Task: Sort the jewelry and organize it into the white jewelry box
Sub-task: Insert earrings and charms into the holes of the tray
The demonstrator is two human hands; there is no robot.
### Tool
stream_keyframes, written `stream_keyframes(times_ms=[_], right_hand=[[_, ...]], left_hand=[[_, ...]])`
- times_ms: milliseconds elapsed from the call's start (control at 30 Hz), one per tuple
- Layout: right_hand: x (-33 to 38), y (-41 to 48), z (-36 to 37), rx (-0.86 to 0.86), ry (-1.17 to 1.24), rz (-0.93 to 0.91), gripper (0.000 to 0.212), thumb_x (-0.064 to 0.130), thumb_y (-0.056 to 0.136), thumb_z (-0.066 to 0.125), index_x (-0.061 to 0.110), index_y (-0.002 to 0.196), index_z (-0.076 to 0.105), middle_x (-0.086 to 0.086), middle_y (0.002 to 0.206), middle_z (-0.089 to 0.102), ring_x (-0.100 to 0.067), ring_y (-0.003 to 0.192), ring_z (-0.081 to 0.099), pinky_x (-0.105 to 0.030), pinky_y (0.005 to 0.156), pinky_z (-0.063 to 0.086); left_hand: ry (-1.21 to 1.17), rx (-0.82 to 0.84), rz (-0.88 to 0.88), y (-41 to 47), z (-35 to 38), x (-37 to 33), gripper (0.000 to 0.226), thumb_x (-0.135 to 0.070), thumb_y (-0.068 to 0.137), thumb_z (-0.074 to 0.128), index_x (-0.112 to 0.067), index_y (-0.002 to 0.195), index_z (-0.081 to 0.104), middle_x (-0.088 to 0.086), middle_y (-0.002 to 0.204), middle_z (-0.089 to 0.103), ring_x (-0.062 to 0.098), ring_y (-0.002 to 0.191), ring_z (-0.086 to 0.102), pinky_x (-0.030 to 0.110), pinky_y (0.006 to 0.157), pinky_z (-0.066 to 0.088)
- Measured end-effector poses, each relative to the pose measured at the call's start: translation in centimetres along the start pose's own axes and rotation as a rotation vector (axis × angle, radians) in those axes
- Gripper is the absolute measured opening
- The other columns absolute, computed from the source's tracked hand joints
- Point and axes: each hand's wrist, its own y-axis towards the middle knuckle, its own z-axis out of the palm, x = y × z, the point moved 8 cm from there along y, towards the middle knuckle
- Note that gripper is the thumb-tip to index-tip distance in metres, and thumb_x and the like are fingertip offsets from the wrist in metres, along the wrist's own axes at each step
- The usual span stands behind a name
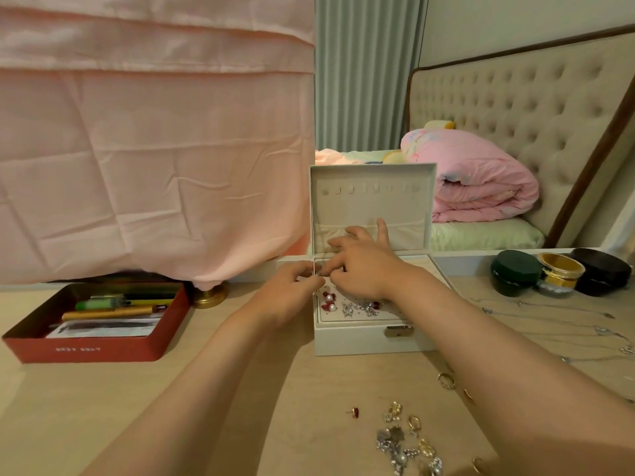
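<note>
while the white jewelry box (371, 340) is sitting open on the table (326, 389) with its lid (372, 201) standing upright, both hands are meeting over its left rear corner. the left hand (292, 286) is curling its fingers, with thumb and forefinger pinching a small piece (321, 274) too tiny to name. the right hand (360, 262) is reaching across the box's tray, its thumb and forefinger pinching the same small piece while its other fingers are spreading toward the lid. pearl earrings (330, 302) and silver earrings (360, 309) are lying in the tray's front part. a loose jewelry pile (405, 441) and a red stud (354, 412) are lying in front of the box, with thin necklaces (549, 321) stretching out to its right. a red tin (96, 348) is sitting to the box's left, and a green jar (513, 273) is standing to its right rear.
</note>
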Motion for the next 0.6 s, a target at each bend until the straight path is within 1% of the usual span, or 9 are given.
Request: stream_keyframes(times_ms=[67, 100, 167, 200, 300, 433, 467, 533, 600], right_hand=[[-0.2, 0.2, 0.0, -0.01, -0.018, 0.001, 0.034, 0.041, 0.097, 0.043, 0.051, 0.119, 0.068, 0.006, 0.161, 0.034, -0.024, 0.153, 0.007, -0.066, 0.115, -0.019], [-0.3, 0.2, 0.0, -0.017, -0.031, 0.005, 0.034, 0.041, 0.098, 0.043, 0.051, 0.119, 0.068, 0.006, 0.161, 0.034, -0.024, 0.153, 0.007, -0.066, 0.115, -0.018], [-0.2, 0.3, -0.1, -0.03, -0.037, 0.007, 0.033, 0.042, 0.097, 0.044, 0.05, 0.119, 0.068, 0.005, 0.162, 0.033, -0.024, 0.153, 0.007, -0.066, 0.115, -0.017], [-0.2, 0.4, -0.1, -0.039, -0.03, 0.005, 0.033, 0.042, 0.097, 0.045, 0.05, 0.119, 0.069, 0.005, 0.162, 0.033, -0.024, 0.153, 0.007, -0.065, 0.116, -0.017], [-0.1, 0.5, 0.2, -0.038, 0.008, -0.008, 0.034, 0.039, 0.096, 0.046, 0.049, 0.121, 0.068, 0.006, 0.162, 0.033, -0.023, 0.153, 0.009, -0.065, 0.116, -0.016], [-0.4, 0.7, 0.4, -0.027, 0.012, -0.018, 0.033, 0.039, 0.097, 0.046, 0.048, 0.121, 0.068, 0.004, 0.159, 0.037, -0.023, 0.151, 0.015, -0.061, 0.119, -0.012], [-0.5, 0.7, 0.2, -0.046, 0.037, -0.019, 0.033, 0.038, 0.097, 0.048, 0.047, 0.121, 0.068, 0.004, 0.159, 0.038, -0.022, 0.15, 0.018, -0.058, 0.121, -0.008], [-0.8, 0.2, -0.6, -0.107, 0.118, -0.017, 0.032, 0.035, 0.096, 0.052, 0.043, 0.122, 0.069, 0.004, 0.156, 0.041, -0.019, 0.146, 0.025, -0.05, 0.122, 0.007], [-1.2, -0.9, -1.7, -0.161, 0.218, -0.014, 0.03, 0.031, 0.096, 0.056, 0.039, 0.122, 0.07, 0.006, 0.149, 0.048, -0.016, 0.138, 0.038, -0.043, 0.118, 0.025]], left_hand=[[0.029, 0.006, 0.036, 0.1, 0.0, -0.1, 0.025, -0.023, 0.093, 0.057, -0.045, 0.103, 0.064, -0.019, 0.102, 0.07, -0.001, 0.094, 0.066, 0.028, 0.089, 0.05], [0.058, 0.012, 0.061, 0.2, 0.1, -0.2, 0.027, -0.023, 0.092, 0.058, -0.046, 0.105, 0.064, -0.019, 0.104, 0.07, -0.004, 0.089, 0.065, 0.025, 0.083, 0.05], [0.131, 0.018, 0.098, 0.3, 0.1, -0.4, 0.032, -0.026, 0.091, 0.059, -0.043, 0.118, 0.064, -0.017, 0.116, 0.065, -0.008, 0.087, 0.061, 0.016, 0.075, 0.044], [0.161, 0.006, 0.107, 0.5, 0.1, -0.3, 0.035, -0.028, 0.091, 0.06, -0.041, 0.123, 0.063, -0.015, 0.12, 0.063, -0.008, 0.089, 0.059, 0.014, 0.074, 0.041], [0.189, -0.055, 0.086, 0.7, -0.3, 0.5, 0.042, -0.034, 0.089, 0.061, -0.035, 0.13, 0.055, -0.01, 0.122, 0.058, -0.003, 0.093, 0.057, 0.024, 0.08, 0.043], [0.231, -0.062, 0.073, 0.7, -0.4, 1.1, 0.043, -0.038, 0.089, 0.06, -0.03, 0.131, 0.054, -0.011, 0.123, 0.058, -0.002, 0.093, 0.058, 0.028, 0.082, 0.045], [0.243, -0.054, 0.072, 0.7, -0.3, 1.1, 0.043, -0.041, 0.09, 0.059, -0.031, 0.131, 0.054, -0.012, 0.125, 0.058, -0.001, 0.094, 0.059, 0.029, 0.083, 0.046], [0.248, -0.052, 0.058, 0.4, -0.4, 1.0, 0.044, -0.043, 0.091, 0.058, -0.032, 0.133, 0.053, -0.013, 0.126, 0.057, 0.004, 0.098, 0.059, 0.03, 0.086, 0.046], [0.241, -0.107, 0.05, -0.5, -1.1, 0.6, 0.041, -0.045, 0.09, 0.058, -0.032, 0.129, 0.052, -0.015, 0.12, 0.056, 0.007, 0.099, 0.057, 0.031, 0.084, 0.047]])
